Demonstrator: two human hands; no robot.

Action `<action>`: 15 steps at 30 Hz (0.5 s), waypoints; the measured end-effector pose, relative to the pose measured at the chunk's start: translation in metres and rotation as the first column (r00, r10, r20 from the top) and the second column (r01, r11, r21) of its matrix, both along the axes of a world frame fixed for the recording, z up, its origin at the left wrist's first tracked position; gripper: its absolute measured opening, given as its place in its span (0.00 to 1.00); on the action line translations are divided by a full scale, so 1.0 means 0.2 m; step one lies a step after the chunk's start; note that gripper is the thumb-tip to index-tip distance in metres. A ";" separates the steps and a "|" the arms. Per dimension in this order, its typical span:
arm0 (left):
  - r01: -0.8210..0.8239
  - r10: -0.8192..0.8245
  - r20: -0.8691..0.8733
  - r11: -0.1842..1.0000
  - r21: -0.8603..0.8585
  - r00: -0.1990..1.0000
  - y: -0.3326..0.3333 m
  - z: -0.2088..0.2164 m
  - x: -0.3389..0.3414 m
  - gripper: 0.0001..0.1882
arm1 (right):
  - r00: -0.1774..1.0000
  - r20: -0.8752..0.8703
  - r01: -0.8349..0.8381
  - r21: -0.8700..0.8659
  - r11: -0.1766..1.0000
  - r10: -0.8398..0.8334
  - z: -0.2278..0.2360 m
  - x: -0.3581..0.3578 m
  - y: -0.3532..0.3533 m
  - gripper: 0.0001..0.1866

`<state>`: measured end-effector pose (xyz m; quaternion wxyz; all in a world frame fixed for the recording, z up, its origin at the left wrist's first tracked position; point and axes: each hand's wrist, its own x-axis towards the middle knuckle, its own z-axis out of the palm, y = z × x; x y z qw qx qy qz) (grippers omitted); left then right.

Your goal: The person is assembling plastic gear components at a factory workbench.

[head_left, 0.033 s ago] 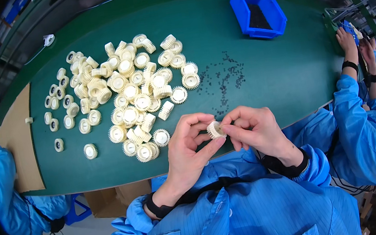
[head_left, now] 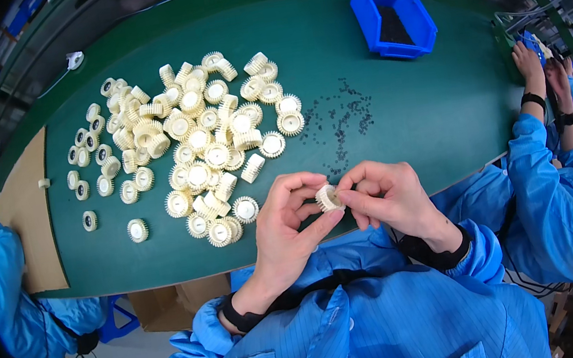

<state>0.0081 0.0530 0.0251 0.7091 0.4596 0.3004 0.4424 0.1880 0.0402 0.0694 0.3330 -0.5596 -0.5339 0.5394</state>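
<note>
Close to the table's near edge, my left hand is closed around a small cream toothed wheel, thumb below and fingers above. My right hand meets it from the right. Its thumb and forefinger are pinched together at the wheel's right face; whatever lies between those fingertips is hidden. Just beyond my hands, many tiny black parts are scattered over the green table. To their left spreads a big heap of similar cream toothed wheels, some upright and some flat.
A blue bin with black parts inside stands at the far right. Left of the heap, several wheels show dark centres. A cardboard sheet covers the table's left end. Other people in blue sleeves sit on both sides.
</note>
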 end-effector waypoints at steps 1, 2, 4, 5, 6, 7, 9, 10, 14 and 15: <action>0.012 -0.012 0.015 1.000 0.003 1.000 0.00 0.00 0.00 0.22 | 0.998 -0.056 -0.014 -0.078 0.997 0.010 0.00 0.01 0.01 0.07; 0.013 -0.013 0.015 1.000 0.002 1.000 0.00 0.00 0.00 0.22 | 0.998 -0.055 -0.013 -0.079 0.997 0.009 0.01 0.01 0.01 0.07; 0.031 -0.032 0.003 0.999 0.029 0.999 0.01 0.00 -0.01 0.21 | 0.999 -0.003 -0.046 -0.091 0.995 0.046 0.02 0.01 0.01 0.07; 0.032 -0.032 0.003 0.999 0.028 0.999 0.01 0.00 -0.01 0.21 | 0.999 -0.004 -0.046 -0.092 0.995 0.046 0.02 0.00 0.01 0.07; 0.040 -0.038 -0.029 0.997 0.068 0.999 0.01 0.00 -0.01 0.20 | 0.997 0.023 -0.073 -0.072 0.995 0.075 0.03 0.00 0.02 0.06; 0.049 -0.043 -0.061 0.993 0.107 0.997 0.01 0.00 -0.01 0.19 | 0.993 0.051 -0.100 -0.054 0.993 0.103 0.04 0.00 0.02 0.06; 0.041 -0.031 -0.087 0.993 0.113 0.996 0.00 0.00 -0.02 0.18 | 0.988 0.108 -0.108 -0.007 0.994 0.108 0.05 -0.01 0.01 0.05; 0.034 -0.021 -0.112 0.992 0.122 0.994 0.00 0.00 -0.01 0.18 | 0.980 0.168 -0.117 0.042 0.992 0.109 0.05 -0.01 0.01 0.05; 0.011 -0.001 -0.071 0.991 0.135 0.997 0.01 -0.01 0.00 0.17 | 0.943 0.330 -0.148 0.515 0.844 -0.035 -0.13 -0.03 -0.02 0.07; 0.019 -0.011 -0.052 0.989 0.147 0.999 0.01 -0.01 0.00 0.17 | 0.901 0.416 -0.206 0.658 0.724 -0.122 -0.14 -0.03 -0.02 0.09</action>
